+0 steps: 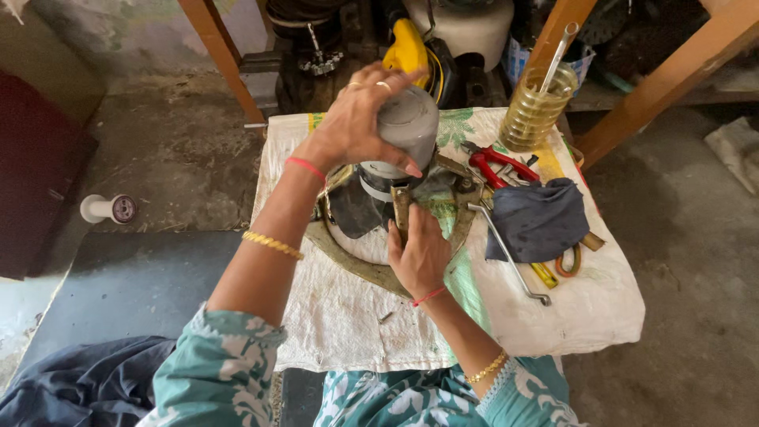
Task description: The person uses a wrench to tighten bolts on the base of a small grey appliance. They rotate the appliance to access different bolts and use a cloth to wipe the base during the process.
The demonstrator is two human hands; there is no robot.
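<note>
My left hand (360, 119) grips the top of a grey cylindrical motor housing (411, 126) that stands upright in a round, worn metal frame (371, 269). My right hand (419, 253) is closed around a flat metal bracket (401, 207) at the base of the housing, just in front of it. The frame lies on a white cloth (356, 324) spread over a low stand. Both wrists carry red thread and gold bangles.
To the right on the cloth lie red-handled pliers (498, 164), a dark grey rag (539, 217), a bent metal socket wrench (510, 257) and a yellow tool handle (544, 274). A ribbed glass jar (536, 111) stands at the back right. Wooden legs (221, 55) and a white spool (111, 208) flank the stand.
</note>
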